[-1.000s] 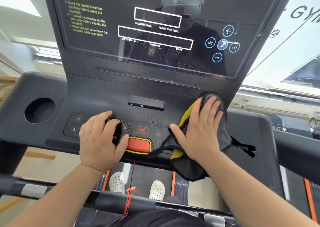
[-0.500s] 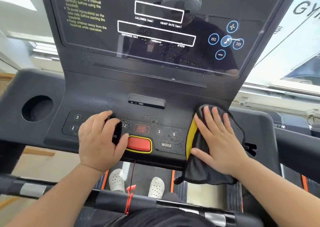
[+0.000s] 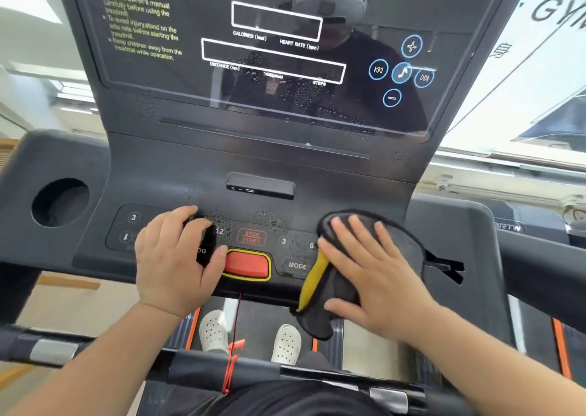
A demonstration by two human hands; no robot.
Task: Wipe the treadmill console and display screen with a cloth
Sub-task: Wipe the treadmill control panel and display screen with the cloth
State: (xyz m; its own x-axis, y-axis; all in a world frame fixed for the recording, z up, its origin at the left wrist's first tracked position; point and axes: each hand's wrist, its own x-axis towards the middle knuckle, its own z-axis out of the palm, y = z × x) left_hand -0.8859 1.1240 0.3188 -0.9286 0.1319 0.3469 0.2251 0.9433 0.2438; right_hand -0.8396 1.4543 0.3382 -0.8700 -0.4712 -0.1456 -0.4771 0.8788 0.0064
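On the console's (image 3: 177, 177) lower right, beside the MODE key (image 3: 297, 265), the cloth (image 3: 402, 241) lies bunched under the right hand (image 3: 377, 276). Palm flat, fingers straight and spread, pressing down on it rather than gripping. One yellow-faced fold (image 3: 312, 279) turns up at the hand's inner edge, and a loose grey tail hangs off the console's front lip.

Left hand (image 3: 172, 257) rests on the left keypad, fingers loosely bent, thumb just beside the red stop button (image 3: 247, 265). It holds nothing I can make out and looks like a brace.

Handling, as a judgement: the cloth reads as light, soft and floppy, probably microfibre. It should slide easily on smooth plastic and fold over itself, so a broad flat palm over its middle suits wiping. For carrying, gather the hanging tail into the fingers first. The keypad is flush and likely touch-sensitive, so go light near STOP/START.

Display screen (image 3: 190, 82) stands well above the hands, glossy. Droplets (image 3: 285, 88) speckle its lower centre, and more sit on the panel above the keys. Glass will likely want gentler, even pressure.
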